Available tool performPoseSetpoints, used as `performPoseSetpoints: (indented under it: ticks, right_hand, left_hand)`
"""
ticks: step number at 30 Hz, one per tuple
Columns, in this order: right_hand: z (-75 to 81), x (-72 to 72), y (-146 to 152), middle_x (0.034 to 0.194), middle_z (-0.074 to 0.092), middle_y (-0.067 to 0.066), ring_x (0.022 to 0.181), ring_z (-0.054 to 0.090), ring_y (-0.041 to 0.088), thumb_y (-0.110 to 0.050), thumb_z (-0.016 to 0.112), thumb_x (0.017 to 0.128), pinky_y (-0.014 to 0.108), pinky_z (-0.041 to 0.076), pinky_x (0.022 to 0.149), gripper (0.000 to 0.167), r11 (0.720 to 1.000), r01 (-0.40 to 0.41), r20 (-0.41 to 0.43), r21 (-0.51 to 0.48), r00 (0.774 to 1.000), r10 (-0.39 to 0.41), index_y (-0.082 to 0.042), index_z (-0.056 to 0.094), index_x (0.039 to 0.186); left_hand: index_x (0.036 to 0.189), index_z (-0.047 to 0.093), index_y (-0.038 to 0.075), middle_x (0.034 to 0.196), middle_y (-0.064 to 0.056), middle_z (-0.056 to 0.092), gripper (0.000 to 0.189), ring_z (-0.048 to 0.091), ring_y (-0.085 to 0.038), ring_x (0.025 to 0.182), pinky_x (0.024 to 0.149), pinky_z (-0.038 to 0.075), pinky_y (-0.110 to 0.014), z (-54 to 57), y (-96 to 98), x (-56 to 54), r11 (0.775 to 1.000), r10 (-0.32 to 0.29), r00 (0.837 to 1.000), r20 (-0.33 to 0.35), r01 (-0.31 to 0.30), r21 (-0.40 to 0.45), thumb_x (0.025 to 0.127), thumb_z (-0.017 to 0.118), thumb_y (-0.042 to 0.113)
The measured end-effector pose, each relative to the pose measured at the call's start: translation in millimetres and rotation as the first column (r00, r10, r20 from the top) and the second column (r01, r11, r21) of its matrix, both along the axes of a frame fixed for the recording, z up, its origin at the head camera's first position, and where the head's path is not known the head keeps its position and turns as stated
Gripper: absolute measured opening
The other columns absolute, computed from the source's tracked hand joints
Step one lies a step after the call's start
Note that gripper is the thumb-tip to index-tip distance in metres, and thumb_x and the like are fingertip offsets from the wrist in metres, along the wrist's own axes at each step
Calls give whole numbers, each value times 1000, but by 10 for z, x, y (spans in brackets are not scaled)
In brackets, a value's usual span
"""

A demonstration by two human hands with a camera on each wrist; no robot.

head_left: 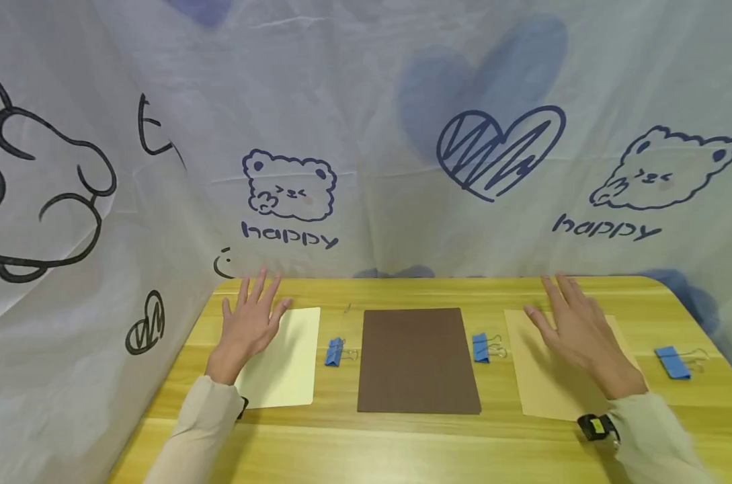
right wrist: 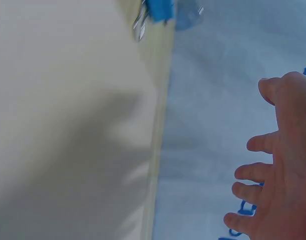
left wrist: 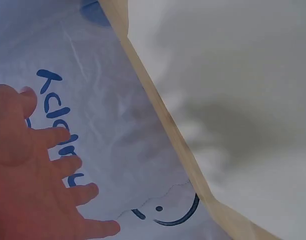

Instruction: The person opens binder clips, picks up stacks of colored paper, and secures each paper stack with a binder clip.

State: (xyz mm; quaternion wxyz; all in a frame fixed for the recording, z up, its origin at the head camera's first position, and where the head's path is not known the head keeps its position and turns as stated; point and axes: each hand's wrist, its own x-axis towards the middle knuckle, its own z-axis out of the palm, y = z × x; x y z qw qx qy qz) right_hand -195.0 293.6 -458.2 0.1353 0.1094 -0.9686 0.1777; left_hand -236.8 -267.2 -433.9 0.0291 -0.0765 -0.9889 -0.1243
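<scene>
My left hand [head_left: 249,329], fingers spread and holding nothing, hovers over a pale yellow sheet [head_left: 293,363] at the left of the table. Over a tan sheet [head_left: 538,383] on the right is my right hand [head_left: 574,329], also spread with nothing in it. Both wrist views show the hands raised, palms bare, with their shadows falling on the paper. Between them lies a dark brown square sheet [head_left: 419,363]. A blue binder clip [head_left: 334,352] rests just left of the brown sheet, and another blue binder clip [head_left: 481,348] just right of it.
A third blue binder clip [head_left: 673,363] lies near the right side of the wooden table [head_left: 366,447]. Behind the table's far edge and along its left hangs a white cloth [head_left: 378,134] printed with bears, hearts and words. A dark band with a small device [head_left: 595,427] circles the right wrist.
</scene>
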Motion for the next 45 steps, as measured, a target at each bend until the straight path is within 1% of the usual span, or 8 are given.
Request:
performPoseSetpoints:
  ticks: [6, 10, 15, 19, 25, 32, 38, 45]
  right_hand:
    - [81, 52, -348, 160, 22, 37, 144, 25, 57, -44, 49, 108, 73, 24, 109, 74, 998, -35, -14, -52, 999, 35, 6, 28, 158]
    - [102, 123, -630, 161, 19, 36, 141, 27, 61, -45, 49, 107, 75, 27, 107, 74, 995, -49, 25, -88, 998, 52, 1, 27, 159]
    - [19, 184, -962, 163, 17, 32, 142, 28, 59, -47, 49, 108, 75, 31, 105, 73, 988, -68, 58, -137, 995, 76, -3, 25, 161]
    - [-75, 173, -1201, 163, 23, 30, 141, 33, 56, -46, 49, 108, 74, 34, 104, 70, 982, -94, 49, -164, 993, 103, -6, 28, 161]
    - [-158, 191, -1581, 155, 40, 25, 135, 46, 48, -45, 51, 107, 66, 42, 102, 63, 971, -139, 42, -194, 988, 150, -9, 37, 157]
    - [-172, 204, -1996, 149, 49, 18, 132, 51, 41, -43, 53, 107, 61, 44, 103, 56, 964, -163, 85, -209, 979, 184, -12, 45, 153]
    - [-182, 227, -2359, 147, 53, 15, 131, 53, 40, -47, 50, 107, 60, 46, 101, 55, 961, -197, 124, -195, 967, 224, -14, 49, 151]
    - [-106, 193, -2677, 133, 64, 13, 118, 61, 36, -44, 50, 108, 55, 51, 94, 53, 947, -229, 132, -224, 956, 262, -10, 47, 149]
  left_hand:
    - [164, 25, 14, 171, -18, 5, 71, -3, -47, 154, 108, -3, -81, 5, 1, 85, 998, 19, 998, 57, -22, 51, 108, 28, 58]
    - [163, 27, 14, 168, -25, 7, 69, -1, -53, 151, 106, -1, -83, -11, -17, 150, 997, 40, 989, 141, -48, 54, 109, 32, 57]
    - [163, 26, 17, 166, -29, 7, 69, 4, -59, 148, 101, 7, -87, -54, -57, 219, 993, 71, 967, 246, -93, 78, 108, 38, 57]
    - [163, 27, 18, 163, -33, 9, 69, 9, -61, 145, 98, 14, -88, -100, -87, 249, 985, 63, 955, 288, -106, 136, 106, 46, 53]
    - [161, 31, 14, 159, -37, 14, 74, 14, -65, 140, 93, 20, -90, -159, -117, 289, 979, 58, 950, 308, -115, 170, 102, 61, 47]
    - [159, 36, 15, 160, -36, 16, 80, 14, -66, 141, 91, 22, -90, -188, -106, 301, 982, 80, 938, 339, -132, 136, 94, 74, 42]
    - [158, 38, 15, 161, -35, 14, 82, 13, -65, 142, 92, 24, -89, -214, -106, 303, 984, 90, 922, 377, -142, 112, 92, 77, 43]
    - [156, 41, 14, 159, -36, 15, 82, 17, -63, 141, 90, 27, -88, -206, -69, 299, 984, 102, 919, 380, -148, 94, 89, 81, 39]
